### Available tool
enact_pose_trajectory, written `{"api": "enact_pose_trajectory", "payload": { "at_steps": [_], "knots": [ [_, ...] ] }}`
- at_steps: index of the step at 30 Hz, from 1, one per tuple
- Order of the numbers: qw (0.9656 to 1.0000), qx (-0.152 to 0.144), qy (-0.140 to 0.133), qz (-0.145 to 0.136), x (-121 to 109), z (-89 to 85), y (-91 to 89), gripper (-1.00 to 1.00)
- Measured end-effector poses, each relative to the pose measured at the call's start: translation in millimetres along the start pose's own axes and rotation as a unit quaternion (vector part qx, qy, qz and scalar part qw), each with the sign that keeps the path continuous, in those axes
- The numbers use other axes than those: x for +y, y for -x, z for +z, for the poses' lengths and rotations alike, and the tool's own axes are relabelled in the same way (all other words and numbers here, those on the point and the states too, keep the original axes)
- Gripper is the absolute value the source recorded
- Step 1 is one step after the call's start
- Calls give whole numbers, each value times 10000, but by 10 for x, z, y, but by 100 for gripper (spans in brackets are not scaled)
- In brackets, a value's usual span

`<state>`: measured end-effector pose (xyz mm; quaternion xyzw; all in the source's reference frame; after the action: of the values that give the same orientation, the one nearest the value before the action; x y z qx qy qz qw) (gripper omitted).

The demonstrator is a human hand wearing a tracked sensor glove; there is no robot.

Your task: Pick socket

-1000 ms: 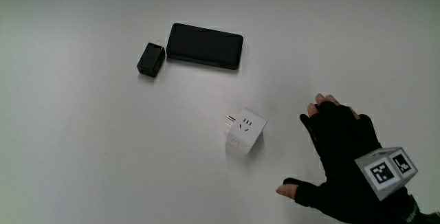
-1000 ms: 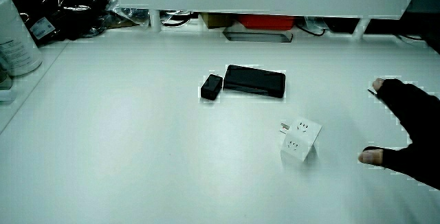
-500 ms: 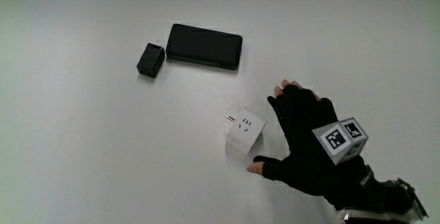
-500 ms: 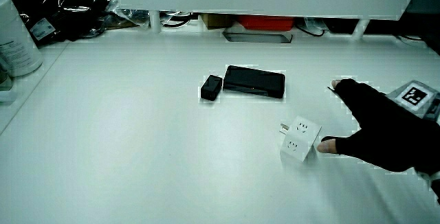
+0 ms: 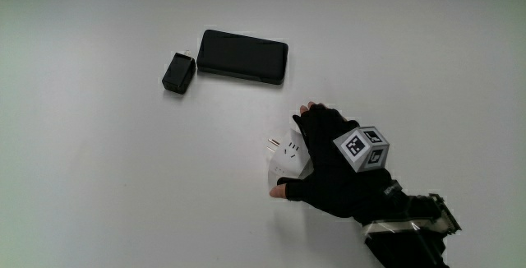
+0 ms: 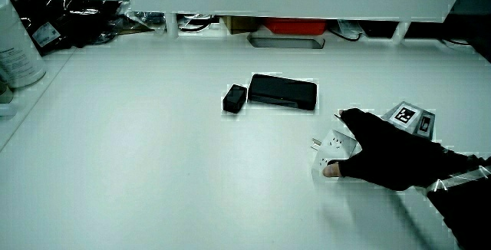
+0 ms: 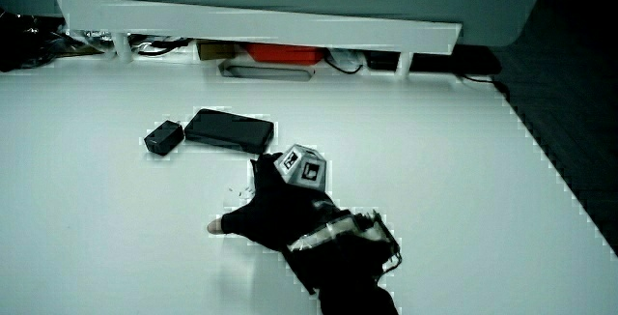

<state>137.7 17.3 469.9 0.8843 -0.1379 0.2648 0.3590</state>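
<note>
Under the hand point(image 5: 333, 165), the white socket point(image 5: 284, 157) sits gripped between thumb and fingers; no legible markings on it.

The main view is looking straight down, close, on the plain white table point(image 5: 99, 186). Both side views are looking forward and down across it toward the low white partition point(image 6: 291, 1) point(image 7: 261, 20), sharing the flat black rectangular slab point(image 5: 243, 56) point(image 6: 283, 91) point(image 7: 230, 130).
</note>
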Motion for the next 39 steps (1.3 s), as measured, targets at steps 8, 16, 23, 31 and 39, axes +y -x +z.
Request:
{"api": "enact_pose_trajectory", "payload": {
  "at_steps": [8,16,23,31,39],
  "knots": [
    [9993,85,313,-160,178,-172,-35,0],
    [9995,-7,150,-261,188,-203,-54,18],
    [9995,-49,-120,-281,181,-207,-80,50],
    [9985,50,-441,-318,159,-199,-93,86],
    [9974,30,-713,-135,117,-183,-74,100]
  ]
}}
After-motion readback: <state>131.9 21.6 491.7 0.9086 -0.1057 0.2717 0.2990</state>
